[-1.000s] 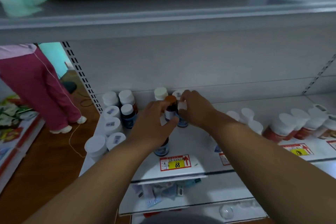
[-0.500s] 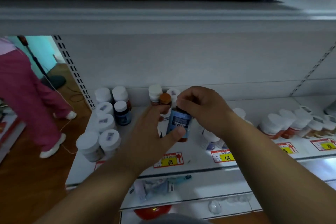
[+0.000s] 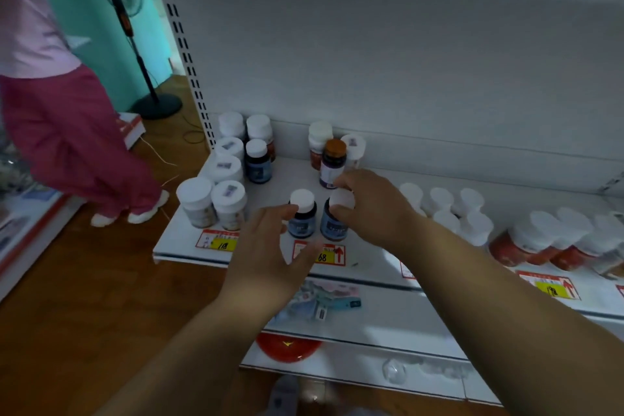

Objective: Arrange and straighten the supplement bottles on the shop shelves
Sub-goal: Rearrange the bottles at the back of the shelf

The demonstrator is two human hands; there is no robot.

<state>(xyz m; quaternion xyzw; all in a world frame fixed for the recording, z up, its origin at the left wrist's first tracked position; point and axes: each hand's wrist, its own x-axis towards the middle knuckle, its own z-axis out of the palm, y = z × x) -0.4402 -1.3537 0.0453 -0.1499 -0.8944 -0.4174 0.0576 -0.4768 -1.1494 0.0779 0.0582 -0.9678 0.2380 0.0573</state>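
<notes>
Two dark blue supplement bottles with white caps stand side by side at the front of the white shelf (image 3: 270, 179), above the "68" price tag (image 3: 329, 255). My right hand (image 3: 374, 213) grips the right blue bottle (image 3: 332, 228) by its cap from above. My left hand (image 3: 270, 250) is spread open in front of the left blue bottle (image 3: 302, 218), its index fingertip touching the bottle's side. Behind them an orange-capped bottle (image 3: 333, 162) stands upright among white-capped ones near the back wall.
Several white-capped bottles (image 3: 219, 192) cluster at the shelf's left end, and several red ones (image 3: 540, 243) line the right. A person in pink trousers (image 3: 67, 145) stands on the wooden floor to the left, near a fan stand (image 3: 152, 101). Lower shelves hold packets (image 3: 324, 300).
The blue bottle held up between both hands now stands on the shelf front beside the other blue one. My left hand has let go and dropped back towards the shelf edge.
</notes>
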